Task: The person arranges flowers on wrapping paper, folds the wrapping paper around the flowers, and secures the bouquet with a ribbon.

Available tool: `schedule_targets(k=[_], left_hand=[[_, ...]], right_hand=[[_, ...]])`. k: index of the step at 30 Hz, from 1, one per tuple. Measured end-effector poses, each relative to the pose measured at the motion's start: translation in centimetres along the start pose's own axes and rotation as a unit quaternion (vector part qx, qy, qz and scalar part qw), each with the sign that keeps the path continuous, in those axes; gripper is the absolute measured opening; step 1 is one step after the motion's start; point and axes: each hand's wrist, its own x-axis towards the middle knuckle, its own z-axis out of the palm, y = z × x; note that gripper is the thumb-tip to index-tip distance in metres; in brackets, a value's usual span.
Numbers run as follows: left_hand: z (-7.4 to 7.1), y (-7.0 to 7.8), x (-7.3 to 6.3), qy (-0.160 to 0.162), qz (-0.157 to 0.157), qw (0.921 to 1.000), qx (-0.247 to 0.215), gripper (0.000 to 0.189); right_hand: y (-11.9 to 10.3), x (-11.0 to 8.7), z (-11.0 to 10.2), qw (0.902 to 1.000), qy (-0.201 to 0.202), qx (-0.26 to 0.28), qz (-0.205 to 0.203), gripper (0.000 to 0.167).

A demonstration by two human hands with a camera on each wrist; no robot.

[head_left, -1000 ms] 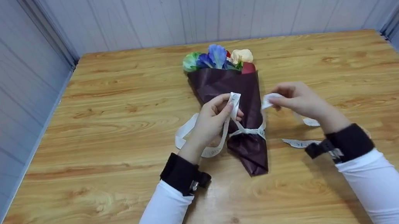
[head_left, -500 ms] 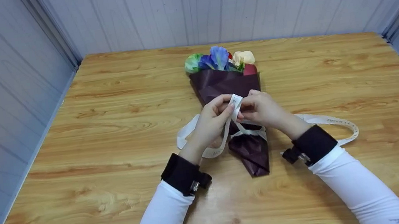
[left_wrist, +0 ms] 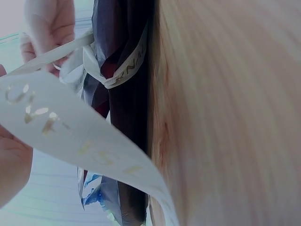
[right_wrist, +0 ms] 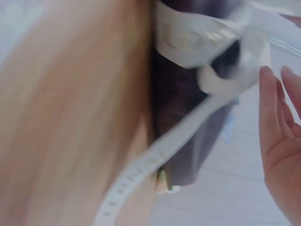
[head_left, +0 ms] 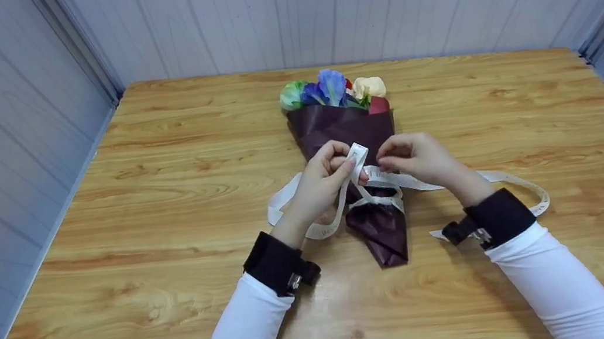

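Observation:
A bouquet in dark purple wrapping paper (head_left: 378,241) lies on the table, its white lettered ribbon (head_left: 380,200) tied round the lower part. Over the bouquet, my left hand (head_left: 318,182) pinches a standing loop of the ribbon between thumb and fingers. Just right of that loop hovers my right hand (head_left: 421,158), its thumb and fingertips apart around a gap. In the right wrist view the fingers (right_wrist: 269,113) are fairly straight and hold nothing. One ribbon tail (head_left: 410,182) runs from the knot rightward beneath the right hand; the other ribbon tail (left_wrist: 84,129) curves beside the left hand.
Blue, green and cream artificial flowers (head_left: 333,87) stick out of the bouquet's far end. The wood-grain table (head_left: 144,262) reaches pale panel walls (head_left: 233,19) at the back and sides. The right tail's loop (head_left: 539,198) lies near the right wrist strap.
My right hand came in from the right with ribbon to the left hand's fingers, then let go and drew slightly back right. The ribbon tail now lies across the knot. My left hand stayed put.

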Motion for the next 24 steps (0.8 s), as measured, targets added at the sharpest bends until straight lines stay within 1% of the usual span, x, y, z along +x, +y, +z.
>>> schedule_targets(k=[3, 6, 9, 11, 13, 15, 17, 19, 21, 22, 24], left_hand=[[0.0, 0.0, 0.0, -0.008, -0.002, 1.0000, -0.002, 0.003], [0.0, 0.0, 0.0, -0.022, -0.009, 0.9996, 0.016, 0.004], [0.1, 0.0, -0.1, -0.037, -0.010, 0.9985, 0.039, 0.004], [0.2, 0.0, -0.1, -0.044, -0.007, 0.9976, 0.053, 0.005], [0.2, 0.0, -0.1, -0.045, -0.002, 0.9970, 0.063, 0.005], [0.2, -0.1, -0.1, -0.036, 0.006, 0.9967, 0.072, 0.009], [0.2, -0.1, 0.1, -0.022, 0.013, 0.9953, 0.093, 0.014], [0.2, -0.1, 0.3, -0.006, 0.015, 0.9913, 0.131, 0.017], [0.2, -0.1, 0.7, -0.002, 0.012, 0.9845, 0.175, 0.018], [0.2, -0.1, 1.0, -0.004, 0.009, 0.9782, 0.208, 0.018], [0.3, -0.1, 1.7, -0.021, 0.003, 0.9625, 0.271, 0.020]], right_hand=[[-0.7, -0.2, -0.5, 0.9984, 0.021, 0.052, 0.002, 0.017], [-1.7, -0.5, -0.4, 0.9972, 0.029, 0.069, -0.006, 0.018], [-3.0, -0.9, 0.2, 0.9988, 0.012, 0.046, -0.013, 0.016], [-3.8, -1.1, 0.7, 0.9995, 0.004, 0.021, -0.022, 0.015], [-4.3, -1.2, 1.0, 0.9995, 0.010, -0.001, -0.032, 0.013], [-4.5, -1.2, 1.1, 0.9986, 0.028, -0.020, -0.041, 0.011], [-4.5, -1.2, 1.1, 0.9979, 0.041, -0.027, -0.042, 0.011], [-4.4, -1.3, 1.0, 0.9980, 0.042, -0.025, -0.039, 0.011], [-4.2, -1.3, 0.9, 0.9983, 0.041, -0.019, -0.037, 0.012], [-4.2, -1.3, 0.8, 0.9985, 0.039, -0.017, -0.036, 0.012], [-4.1, -1.3, 0.7, 0.9986, 0.038, -0.012, -0.035, 0.012]])
